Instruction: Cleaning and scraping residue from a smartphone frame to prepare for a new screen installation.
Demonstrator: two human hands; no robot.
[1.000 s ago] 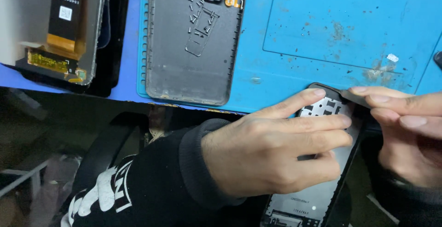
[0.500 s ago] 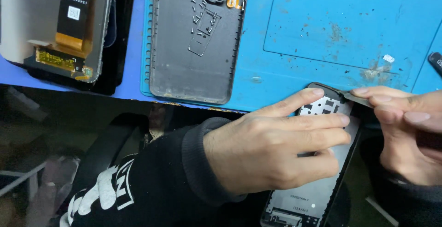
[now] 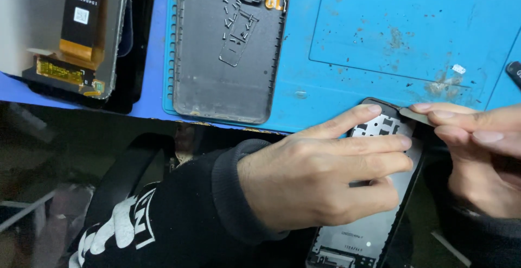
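Two hands, left hand (image 3: pixel 320 175) grip clasping phone frame (image 3: pixel 374 192), right hand (image 3: pixel 477 154) pinching thin pick (image 3: pixel 415 116)

A phone repair workbench in a small workshop is shown. This is indicated by the blue, stained repair mat (image 3: pixel 380 40), on which a detached grey back cover (image 3: pixel 228 56) is laid, and by a removed screen panel (image 3: pixel 59 34) with exposed flex cables beside it. An opened phone frame (image 3: pixel 374 213) is seen at the mat's edge.
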